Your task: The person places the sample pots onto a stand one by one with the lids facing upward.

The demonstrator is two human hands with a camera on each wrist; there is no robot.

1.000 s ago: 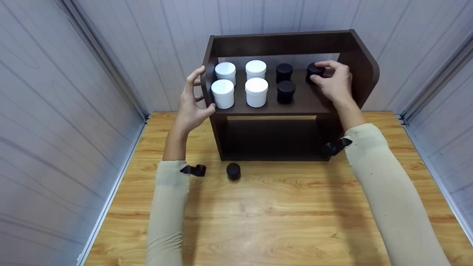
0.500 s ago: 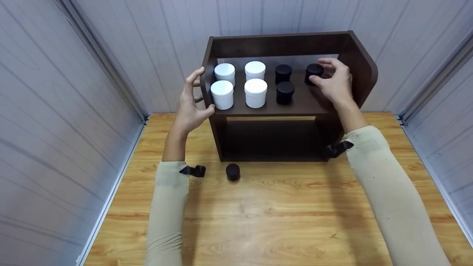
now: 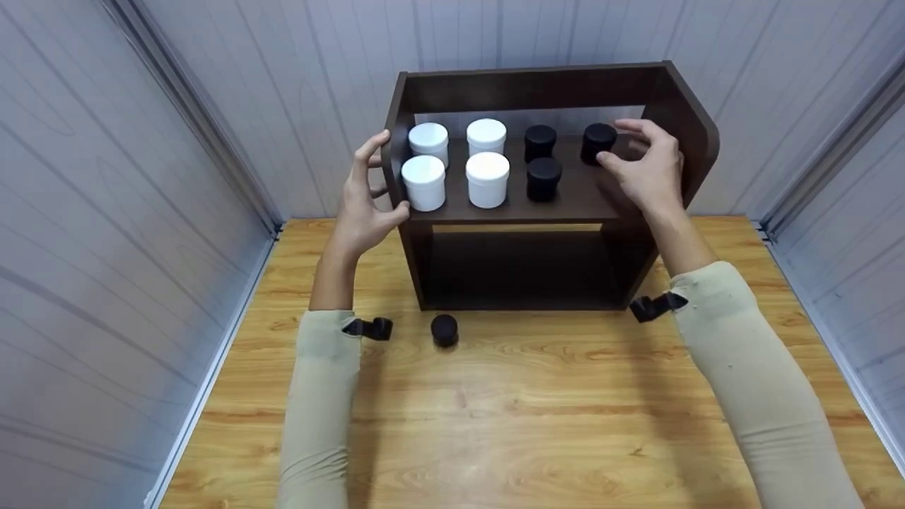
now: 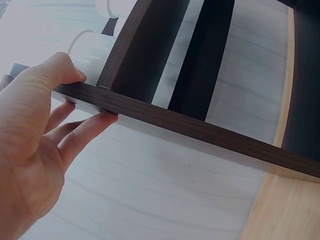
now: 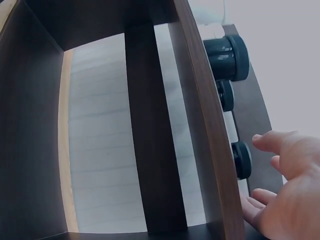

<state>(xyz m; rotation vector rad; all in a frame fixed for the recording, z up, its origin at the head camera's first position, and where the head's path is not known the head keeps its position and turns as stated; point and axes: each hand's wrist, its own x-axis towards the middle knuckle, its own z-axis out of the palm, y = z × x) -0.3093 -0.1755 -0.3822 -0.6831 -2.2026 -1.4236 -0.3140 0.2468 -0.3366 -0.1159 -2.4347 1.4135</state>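
Note:
My left hand [image 3: 364, 205] grips the left side panel of a dark brown two-tier shelf [image 3: 516, 212], thumb on the inner side and fingers outside, as the left wrist view also shows. Beside the rear right black jar [image 3: 599, 144], my right hand [image 3: 650, 170] has its fingers spread and loosely bent. In the right wrist view a small gap lies between the thumb and that jar [image 5: 242, 160]. Two more black jars, one behind [image 3: 540, 143] and one in front [image 3: 544, 178], stand to its left. Several white jars, including a front one [image 3: 488, 179], fill the left part of the upper tier.
Another black jar [image 3: 445, 330] stands on the wooden floor [image 3: 495, 424] in front of the shelf's lower left. Pale panelled walls [image 3: 318, 85] rise behind and at both sides. A horizontal back rail [image 3: 530, 88] joins the shelf's two side panels.
The right hand has let go of the rear right black jar and drawn slightly right, leaving it standing on the upper tier. The left hand keeps its grip on the panel.

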